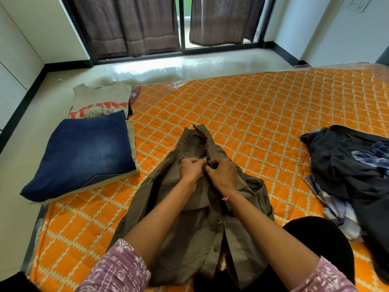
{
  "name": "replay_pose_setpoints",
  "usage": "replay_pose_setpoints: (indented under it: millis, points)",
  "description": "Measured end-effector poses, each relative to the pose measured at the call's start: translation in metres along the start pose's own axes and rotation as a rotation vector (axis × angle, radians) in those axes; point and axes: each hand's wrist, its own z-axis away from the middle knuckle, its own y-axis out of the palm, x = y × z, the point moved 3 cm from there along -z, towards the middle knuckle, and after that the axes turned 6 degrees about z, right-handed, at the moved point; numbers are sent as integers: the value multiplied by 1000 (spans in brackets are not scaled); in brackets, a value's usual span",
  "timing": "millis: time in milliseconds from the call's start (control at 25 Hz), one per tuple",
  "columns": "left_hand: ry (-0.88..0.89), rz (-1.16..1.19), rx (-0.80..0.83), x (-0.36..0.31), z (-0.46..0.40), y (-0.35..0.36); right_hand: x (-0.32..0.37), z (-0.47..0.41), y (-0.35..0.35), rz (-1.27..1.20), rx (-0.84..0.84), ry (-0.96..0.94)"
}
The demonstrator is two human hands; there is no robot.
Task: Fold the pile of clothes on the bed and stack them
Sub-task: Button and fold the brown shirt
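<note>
your olive-brown shirt (189, 218) lies front-up at the centre of the orange quilted bed (263, 114), collar toward 12 o'clock, creased, placket partly open with dark buttons showing. your left hand (190, 169) and right hand (223, 175) each have a pinching grip on the placket near the chest. folded jeans (82, 152) sit at 10 o'clock; the unfolded pile (349, 169) at 3 o'clock.

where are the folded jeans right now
In the head view, the folded jeans lie at the left edge of the bed, in front of the printed t-shirt and left of the olive shirt.
</note>
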Motion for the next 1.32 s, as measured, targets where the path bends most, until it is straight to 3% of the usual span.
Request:
replay_pose_setpoints:
  millis: [320, 440, 560, 720, 800, 880, 1000, 1120, 1240, 1320]
  points:
    - [110, -163, 43, -10, 0, -3, 5, -11, -7, -50, 43, 41]
    - [289, -300, -11, -21, 8, -8, 7, -21, -12, -87, 57, 72]
    - [238, -359, 52, -5, 21, -11, 12, -34, -14, -156, 33, 79]
    - [286, -736, -74, 11, 22, -15, 6, -46, -3, -240, 70, 130]
    - [375, -897, -53, 15, 23, -9, 2, -43, -2, -267, 153, 137]
    - [405, -1001, 15, 24, 23, -5, -5, -29, -2, -108, 258, 75]
    - [319, -979, -5, 36, 20, -10, -16, 8, 0, 246, 174, 19]
    - [294, -872, -79, 32, 19, -12, -26, 28, 11, 379, 110, 10]
    - [333, -741, -137, 24, 20, -20, -36, 22, 4, 228, 58, 63]
    - [494, -764, -93, 25, 23, -20, -46, 16, -2, 87, 75, 149]
